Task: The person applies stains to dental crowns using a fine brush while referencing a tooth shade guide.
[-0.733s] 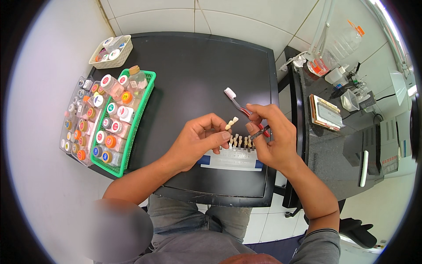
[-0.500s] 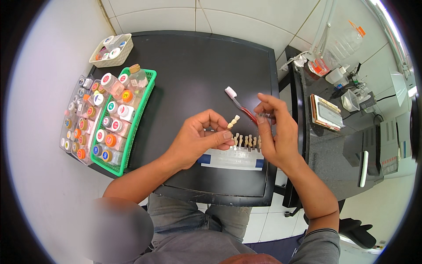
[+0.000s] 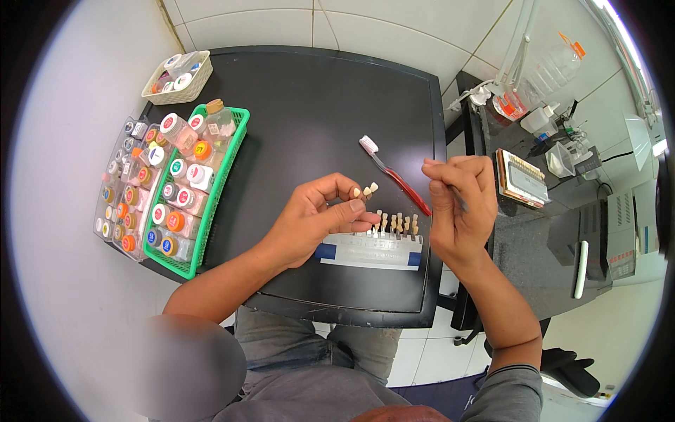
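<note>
My left hand (image 3: 320, 214) is closed, holding a small cream-coloured dental bridge (image 3: 368, 190) with several tooth shapes between thumb and forefinger. Below its fingers stands a dental shade guide (image 3: 369, 252), a pale translucent holder with blue ends. Its row of tooth-shaped tabs (image 3: 399, 224) points away from me; the left ones are partly hidden by my fingers. To the right, my right hand (image 3: 464, 211) is raised in a pinch. A thin grey piece shows between its fingers, mostly hidden. A toothbrush (image 3: 401, 181) with a red handle and white bristles lies between and beyond the hands.
At the left, a green basket (image 3: 228, 165) of jars sits beside a clear tray (image 3: 105, 232) of small bottles. A cream basket (image 3: 204, 81) is at the far left corner. A second shade guide (image 3: 522, 179) and a large plastic bottle (image 3: 552, 74) stand on the right-hand counter.
My right hand has moved right, away from the bridge, and its fingers have curled in. The bridge has turned and dipped slightly in my left hand. More of the toothbrush handle shows.
</note>
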Tool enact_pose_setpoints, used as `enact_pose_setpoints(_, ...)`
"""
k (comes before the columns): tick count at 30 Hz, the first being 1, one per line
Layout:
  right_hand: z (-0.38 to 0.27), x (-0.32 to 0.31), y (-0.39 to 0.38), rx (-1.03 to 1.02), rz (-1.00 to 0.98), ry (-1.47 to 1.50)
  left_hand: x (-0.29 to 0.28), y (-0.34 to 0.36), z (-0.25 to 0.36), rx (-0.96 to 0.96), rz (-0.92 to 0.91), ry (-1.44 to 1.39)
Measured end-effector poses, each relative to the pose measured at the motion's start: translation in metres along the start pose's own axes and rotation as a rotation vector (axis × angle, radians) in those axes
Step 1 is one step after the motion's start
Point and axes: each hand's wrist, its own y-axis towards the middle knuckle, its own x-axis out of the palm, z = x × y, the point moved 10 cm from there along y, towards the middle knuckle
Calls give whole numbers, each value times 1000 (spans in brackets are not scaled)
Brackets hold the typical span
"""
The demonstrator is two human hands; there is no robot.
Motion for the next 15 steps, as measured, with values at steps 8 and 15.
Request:
enact_pose_setpoints(8, 3, 6, 4, 2, -54, 31, -1, 0, -1, -6, 21, -14)
enact_pose_setpoints(15, 5, 20, 1, 45, -134, 50, 1, 0, 2, 12, -5, -31)
